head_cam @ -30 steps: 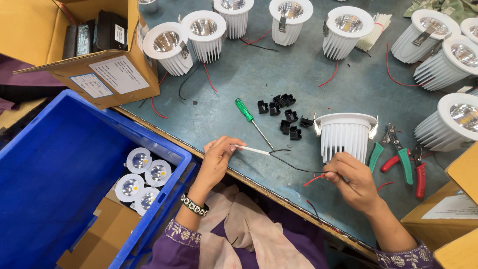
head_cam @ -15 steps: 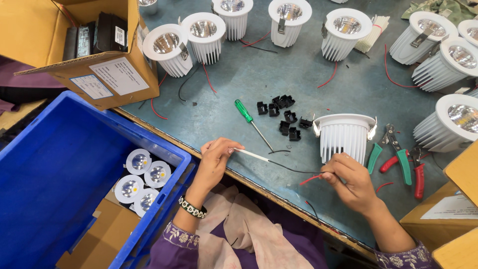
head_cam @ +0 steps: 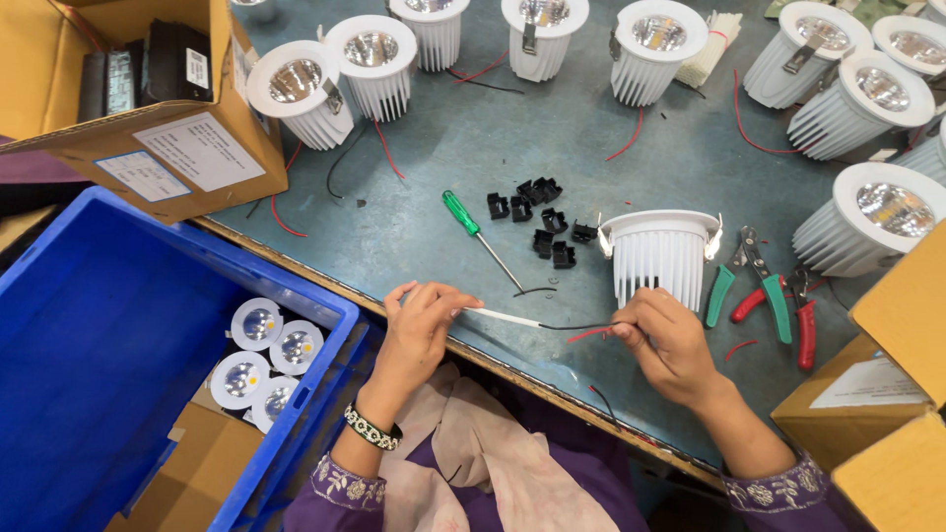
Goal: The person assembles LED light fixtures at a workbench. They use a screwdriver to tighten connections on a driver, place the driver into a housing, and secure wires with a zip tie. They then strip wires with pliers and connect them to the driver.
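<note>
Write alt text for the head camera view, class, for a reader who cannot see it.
Two hands work at a grey bench: the left hand pinches a white sleeve on thin wires, and the right hand grips red and black wires by an upturned white downlight. A green screwdriver lies nearby.

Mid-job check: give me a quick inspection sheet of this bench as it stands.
Surface: grey-blue bench top, scuffed.
Job's things: white sleeve with black and red leads; finned lamp housing face-down.
Clutter: green screwdriver, black clips, pliers.
Grippers: left hand pinches the sleeve; right hand pinches the leads.
Cables: loose red and black wires among white downlights.
Surroundings: blue crate, cardboard box.
</note>
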